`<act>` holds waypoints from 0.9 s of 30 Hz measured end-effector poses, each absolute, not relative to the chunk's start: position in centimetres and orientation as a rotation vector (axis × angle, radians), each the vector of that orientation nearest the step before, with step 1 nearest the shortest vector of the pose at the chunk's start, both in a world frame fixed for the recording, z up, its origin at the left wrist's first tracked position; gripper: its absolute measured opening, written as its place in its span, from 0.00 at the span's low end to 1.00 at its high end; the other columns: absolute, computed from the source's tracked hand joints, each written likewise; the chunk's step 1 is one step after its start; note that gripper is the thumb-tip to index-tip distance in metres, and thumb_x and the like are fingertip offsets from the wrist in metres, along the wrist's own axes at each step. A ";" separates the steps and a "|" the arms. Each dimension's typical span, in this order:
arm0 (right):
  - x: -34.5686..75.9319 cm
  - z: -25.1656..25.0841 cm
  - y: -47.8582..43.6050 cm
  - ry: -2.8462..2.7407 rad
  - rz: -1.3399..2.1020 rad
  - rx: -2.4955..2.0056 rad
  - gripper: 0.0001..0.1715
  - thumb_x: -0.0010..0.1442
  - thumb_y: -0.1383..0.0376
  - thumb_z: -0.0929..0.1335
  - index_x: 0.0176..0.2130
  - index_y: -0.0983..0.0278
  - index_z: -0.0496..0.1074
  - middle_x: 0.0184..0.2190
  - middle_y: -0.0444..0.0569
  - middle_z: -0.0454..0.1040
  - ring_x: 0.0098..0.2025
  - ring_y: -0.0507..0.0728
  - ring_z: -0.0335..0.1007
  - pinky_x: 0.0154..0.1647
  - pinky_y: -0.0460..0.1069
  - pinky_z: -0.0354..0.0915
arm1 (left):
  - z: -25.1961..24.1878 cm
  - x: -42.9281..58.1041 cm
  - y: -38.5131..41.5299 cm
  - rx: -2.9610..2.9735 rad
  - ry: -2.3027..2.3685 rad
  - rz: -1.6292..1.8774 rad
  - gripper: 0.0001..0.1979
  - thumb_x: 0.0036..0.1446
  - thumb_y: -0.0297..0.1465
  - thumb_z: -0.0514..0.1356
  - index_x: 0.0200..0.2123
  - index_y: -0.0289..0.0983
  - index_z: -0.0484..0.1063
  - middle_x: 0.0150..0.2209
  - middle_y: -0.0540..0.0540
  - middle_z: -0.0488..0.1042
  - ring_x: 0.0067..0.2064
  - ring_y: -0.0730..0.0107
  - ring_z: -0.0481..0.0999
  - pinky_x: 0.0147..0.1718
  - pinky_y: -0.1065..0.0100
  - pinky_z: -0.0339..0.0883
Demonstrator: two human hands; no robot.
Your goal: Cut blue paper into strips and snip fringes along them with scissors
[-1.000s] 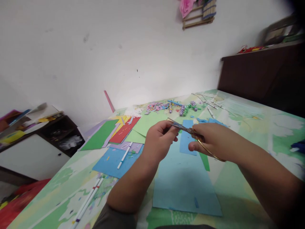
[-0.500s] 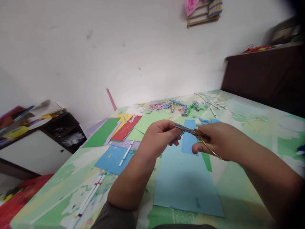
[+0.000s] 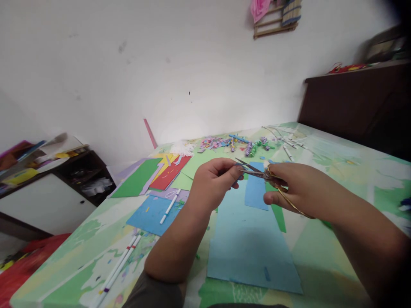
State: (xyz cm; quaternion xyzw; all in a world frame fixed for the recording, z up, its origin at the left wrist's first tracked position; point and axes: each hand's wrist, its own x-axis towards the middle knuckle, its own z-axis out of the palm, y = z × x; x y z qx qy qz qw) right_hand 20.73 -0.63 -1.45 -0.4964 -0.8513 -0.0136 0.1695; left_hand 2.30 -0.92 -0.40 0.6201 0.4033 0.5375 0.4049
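Observation:
My right hand point(image 3: 293, 186) grips small gold-handled scissors point(image 3: 257, 171), whose blades are parted and point left. My left hand point(image 3: 213, 182) is closed in a pinch on a small blue paper piece point(image 3: 238, 170) held at the blades' tips. Both hands hover above a large light-blue paper sheet point(image 3: 250, 248) on the table. A smaller blue strip point(image 3: 256, 190) lies just beyond the hands.
Coloured paper sheets point(image 3: 154, 175), a white marker point(image 3: 169, 207) and two more pens point(image 3: 120, 267) lie on the green patterned table point(image 3: 337, 171). Rolled paper bits point(image 3: 237, 143) sit at the far edge. A low cabinet point(image 3: 54, 188) stands left, a dark cabinet point(image 3: 353, 107) right.
The scissor blades have opened; half a second ago they were closed over the paper. My hands stayed in nearly the same place.

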 end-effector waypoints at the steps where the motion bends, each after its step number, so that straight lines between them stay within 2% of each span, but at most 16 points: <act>1: 20.7 -1.6 -0.7 -2.421 -0.036 -1.405 0.24 0.48 0.43 0.60 0.23 0.62 0.57 0.20 0.43 0.61 0.20 0.51 0.52 0.21 0.46 0.46 | -0.5 2.4 -0.9 1.579 1.027 1.367 0.04 0.44 0.30 0.60 0.22 0.36 0.70 0.19 0.53 0.69 0.18 0.82 0.65 0.18 0.77 0.60; 6: 20.4 -1.8 -1.0 -2.443 -0.034 -1.407 0.25 0.51 0.44 0.58 0.22 0.62 0.56 0.18 0.43 0.60 0.19 0.51 0.51 0.20 0.45 0.46 | -0.8 2.7 -1.2 1.600 1.014 1.355 0.04 0.45 0.31 0.59 0.24 0.37 0.71 0.19 0.53 0.69 0.19 0.81 0.66 0.19 0.77 0.61; 27: 20.3 -1.6 -1.1 -2.377 -0.180 -1.502 0.30 0.46 0.38 0.57 0.22 0.61 0.57 0.19 0.45 0.63 0.21 0.53 0.55 0.19 0.46 0.46 | -1.2 3.3 -1.5 1.507 0.943 1.393 0.03 0.45 0.29 0.59 0.22 0.37 0.70 0.18 0.55 0.69 0.17 0.83 0.64 0.17 0.78 0.58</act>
